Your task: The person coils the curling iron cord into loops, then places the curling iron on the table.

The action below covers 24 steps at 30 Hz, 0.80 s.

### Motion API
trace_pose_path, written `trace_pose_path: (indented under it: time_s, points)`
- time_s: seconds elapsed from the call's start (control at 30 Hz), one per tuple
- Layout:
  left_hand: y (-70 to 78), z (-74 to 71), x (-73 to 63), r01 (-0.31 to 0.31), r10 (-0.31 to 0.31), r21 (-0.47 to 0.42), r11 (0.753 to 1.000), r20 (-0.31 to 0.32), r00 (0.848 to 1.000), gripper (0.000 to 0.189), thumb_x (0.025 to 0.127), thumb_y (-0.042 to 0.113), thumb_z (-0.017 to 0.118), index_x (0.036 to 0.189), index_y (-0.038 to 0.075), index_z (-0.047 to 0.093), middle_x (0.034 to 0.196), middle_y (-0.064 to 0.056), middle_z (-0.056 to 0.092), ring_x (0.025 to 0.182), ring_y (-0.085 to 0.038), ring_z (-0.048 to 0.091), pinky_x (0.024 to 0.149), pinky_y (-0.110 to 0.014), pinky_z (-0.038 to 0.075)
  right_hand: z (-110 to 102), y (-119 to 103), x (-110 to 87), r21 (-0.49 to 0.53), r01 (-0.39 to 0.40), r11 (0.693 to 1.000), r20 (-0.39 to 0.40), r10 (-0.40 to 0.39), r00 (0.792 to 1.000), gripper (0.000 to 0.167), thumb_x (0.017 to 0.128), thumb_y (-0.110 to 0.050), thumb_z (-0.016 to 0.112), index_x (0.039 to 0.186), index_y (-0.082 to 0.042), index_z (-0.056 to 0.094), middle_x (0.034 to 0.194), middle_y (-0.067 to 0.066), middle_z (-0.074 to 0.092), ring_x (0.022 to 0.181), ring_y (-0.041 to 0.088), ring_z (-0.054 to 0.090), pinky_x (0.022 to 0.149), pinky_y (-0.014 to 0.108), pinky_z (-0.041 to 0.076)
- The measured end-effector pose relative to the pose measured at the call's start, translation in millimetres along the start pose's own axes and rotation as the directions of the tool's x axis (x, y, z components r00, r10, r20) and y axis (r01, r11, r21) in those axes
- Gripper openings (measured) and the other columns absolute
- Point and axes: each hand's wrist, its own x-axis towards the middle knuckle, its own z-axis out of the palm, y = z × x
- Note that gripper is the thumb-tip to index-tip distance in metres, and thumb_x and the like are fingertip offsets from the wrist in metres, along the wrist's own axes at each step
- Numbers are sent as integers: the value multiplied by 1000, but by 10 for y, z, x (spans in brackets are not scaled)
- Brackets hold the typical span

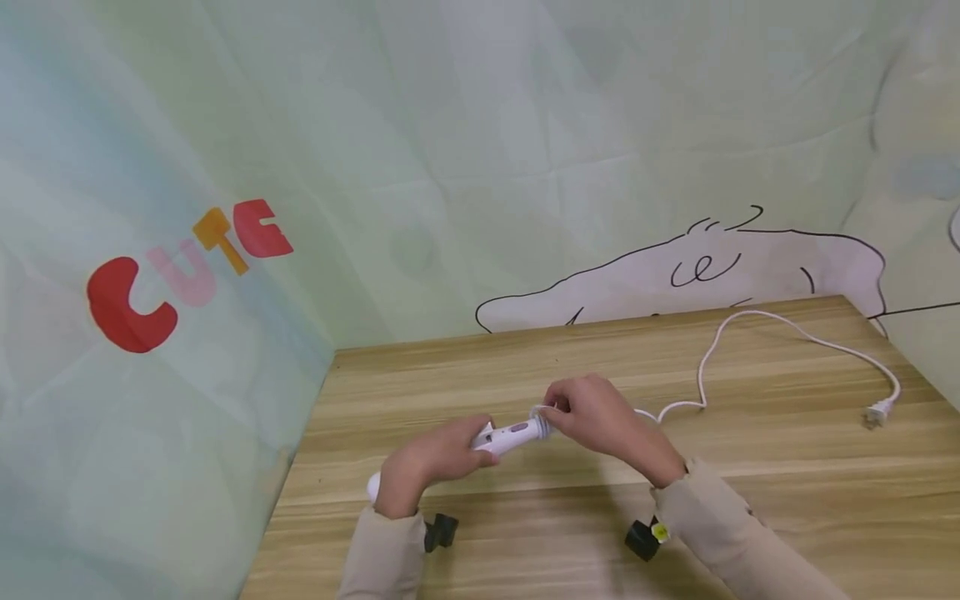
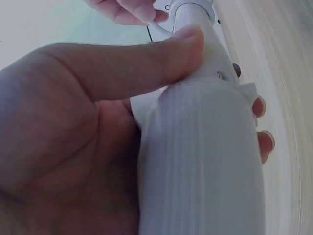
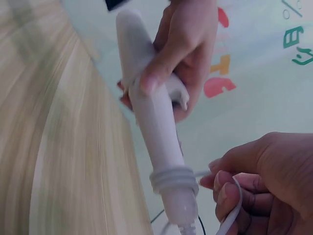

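Note:
A white curling iron [image 1: 510,438] with buttons on its handle is held slanting above the wooden table. My left hand [image 1: 441,454] grips it around the middle, the thumb lying along the body in the left wrist view. Its white cord [image 3: 173,180] is wound in several turns around the handle's end. Close beside those turns, my right hand [image 1: 596,412] pinches a length of the cord between thumb and fingers. In the right wrist view, the loose cord runs down past the curled fingers of the right hand [image 3: 274,186].
From the right hand, the cord's remaining length [image 1: 703,371] snakes over the table [image 1: 750,517] to a two-pin plug [image 1: 879,412] near the right edge. Behind and to the left hangs a printed cloth [image 1: 420,167]. Black camera mounts [image 1: 642,540] sit at both wrists.

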Motion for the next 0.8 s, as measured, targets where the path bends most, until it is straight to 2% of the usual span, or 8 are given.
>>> trace_pose_path:
  time_s: [0.13,0.3,0.4,0.67,0.8]
  points:
    - [0,-17,10,-2,2,-1,1000,-13,1000,17,89,19,66,99,11,55,84,-2,55,74,-17,49,65,-32,38,12,-45,-61,20,-34,999,5,34,999,13,87,-24,68,79,-14,68,62,-8,57,54,9,47,50,25,38]
    - [-18,-36,27,-17,16,-27,999,-36,999,16,88,17,66,94,9,54,81,-1,53,72,-16,49,63,-31,38,89,-33,-145,86,-21,996,42,17,999,11,91,-22,64,85,-13,66,63,-9,58,55,7,49,49,24,39]
    - [-37,-48,28,-21,19,-26,999,-48,999,16,88,17,67,92,10,53,79,-1,52,70,-16,48,62,-30,38,171,9,-197,172,8,985,65,-20,998,10,93,-19,60,88,-12,64,66,-8,61,58,5,53,50,22,41]
    - [-74,-63,29,-15,13,-24,1000,-73,997,18,89,19,66,98,10,53,82,-2,54,70,-16,49,63,-30,39,447,162,-277,327,152,933,23,-169,985,12,94,-11,59,84,-9,65,73,-3,69,64,5,57,59,21,44]
    - [-87,-66,30,-38,36,-30,999,-77,996,20,89,20,67,100,10,54,82,-2,55,70,-17,50,62,-31,39,571,258,-277,371,172,913,12,-190,982,14,94,-15,59,82,-12,67,76,-3,69,71,6,59,65,22,47]
